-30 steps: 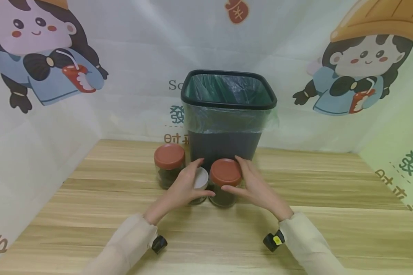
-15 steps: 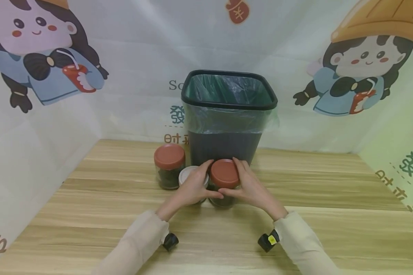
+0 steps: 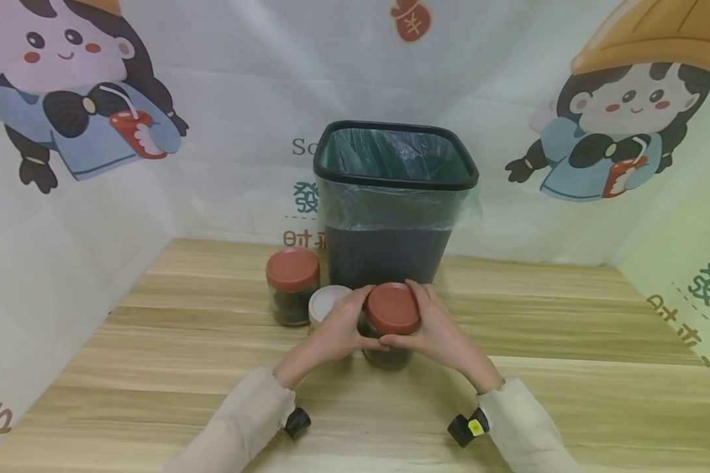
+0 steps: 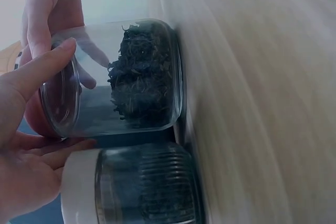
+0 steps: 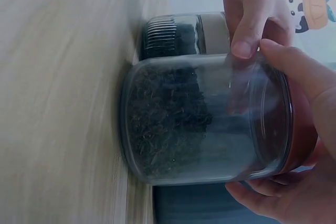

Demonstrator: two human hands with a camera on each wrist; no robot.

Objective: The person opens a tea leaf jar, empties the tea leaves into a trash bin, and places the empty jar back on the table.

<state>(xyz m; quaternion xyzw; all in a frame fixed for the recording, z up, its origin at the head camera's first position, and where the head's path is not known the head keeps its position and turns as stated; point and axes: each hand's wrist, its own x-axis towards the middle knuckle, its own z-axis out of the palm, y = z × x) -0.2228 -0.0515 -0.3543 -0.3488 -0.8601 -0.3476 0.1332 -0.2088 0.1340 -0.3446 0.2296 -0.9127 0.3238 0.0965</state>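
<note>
Two hands (image 3: 341, 325) (image 3: 440, 327) grip one of two red-lidded jars (image 3: 393, 309) (image 3: 292, 270); one white-lidded jar (image 3: 328, 303) stands beside.

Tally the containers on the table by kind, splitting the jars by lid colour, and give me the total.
Red-lidded jars: 2
White-lidded jar: 1
Bin with a plastic liner: 1
Total: 4
</note>
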